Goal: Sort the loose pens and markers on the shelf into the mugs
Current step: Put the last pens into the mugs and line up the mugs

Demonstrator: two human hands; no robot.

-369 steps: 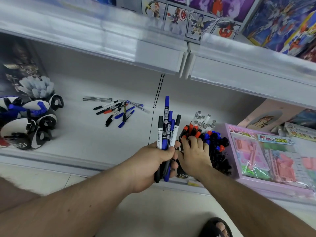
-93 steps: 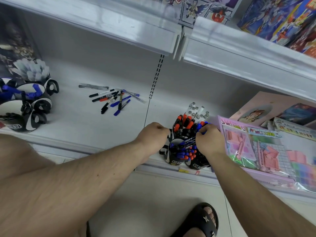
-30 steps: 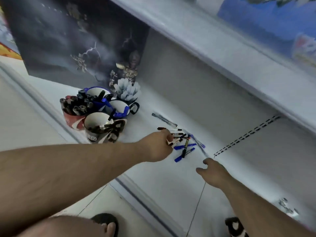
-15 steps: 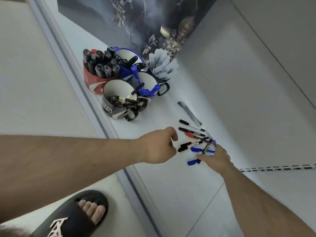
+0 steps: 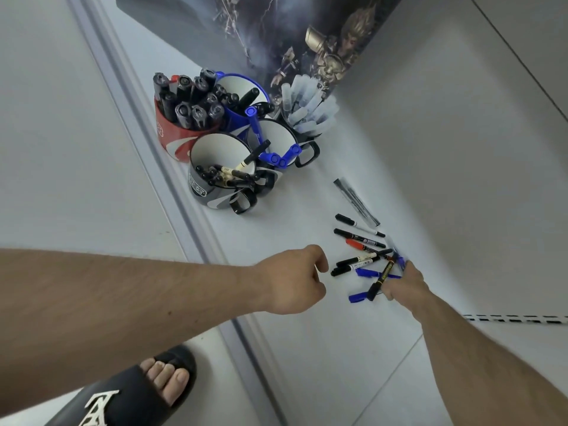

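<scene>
**Reaching into the loose pile, mugs waiting off to the left**

Looking down at the white shelf [image 5: 307,348] now, I have both hands over it. My left hand [image 5: 292,279] hovers just left of the loose pens [image 5: 365,256], fingers curled into a loose fist, thumb tip toward the nearest black cap, and I see nothing held in it. My right hand [image 5: 405,285] is down on the right edge of the pile, fingers on the pens there; they are mostly hidden behind the knuckles, so I cannot tell whether they have closed round one or only press on it. A black marker with a gold band [image 5: 381,279] slants up just at that hand, crossing a blue pen [image 5: 372,273], and another blue pen [image 5: 356,298] lies nearest me. Farther along, black pens and a red-capped one [image 5: 358,245] lie fanned out side by side, and beyond them a clear sleeve of pens [image 5: 356,202] lies flat.

The mugs sit clustered well to the left, toward the far end. The red mug [image 5: 172,139] is packed with thick black markers standing upright. The blue mug [image 5: 236,118] behind it holds black ones too. The near black-and-white mug [image 5: 209,195] has thin pens leaning inside, the mug beside it [image 5: 279,139] carries blue pens tilting over the rim, and the far mug [image 5: 307,109] is full of clear-capped pens. A dark poster [image 5: 292,32] leans behind them. My black sandal [image 5: 123,398] shows on the floor, bottom left.
</scene>
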